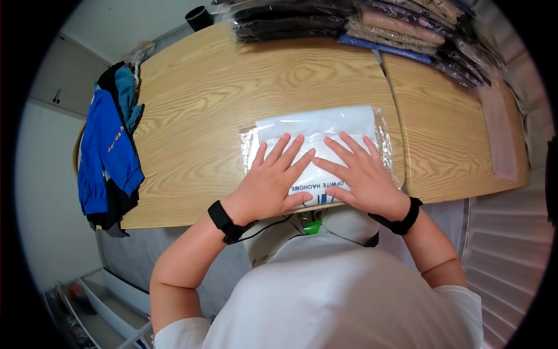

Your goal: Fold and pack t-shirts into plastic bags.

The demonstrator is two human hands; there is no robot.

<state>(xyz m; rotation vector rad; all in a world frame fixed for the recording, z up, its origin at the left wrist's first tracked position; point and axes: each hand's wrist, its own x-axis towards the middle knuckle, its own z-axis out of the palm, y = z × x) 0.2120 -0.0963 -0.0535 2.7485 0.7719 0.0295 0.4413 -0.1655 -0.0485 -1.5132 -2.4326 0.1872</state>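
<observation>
In front of me at the table's near edge lies a folded white garment in a clear plastic bag [317, 121], with blue print on its near part. My left hand [277, 174] rests flat on the bag's left half, fingers spread and pointing away from me. On the right half my right hand [363, 174] lies the same way, palm down with fingers apart. The fingertips of the two hands come close together near the middle. Loose shiny plastic sticks out past the garment on both sides. Each wrist wears a black band.
Wood-grain tables [192, 116] meet at a seam right of the bag. Stacked bagged garments [290, 20] line the far edge, with more folded ones [401, 29] beside them. Blue and black clothes [110, 151] hang over the left edge. A black cup [199, 18] stands far left.
</observation>
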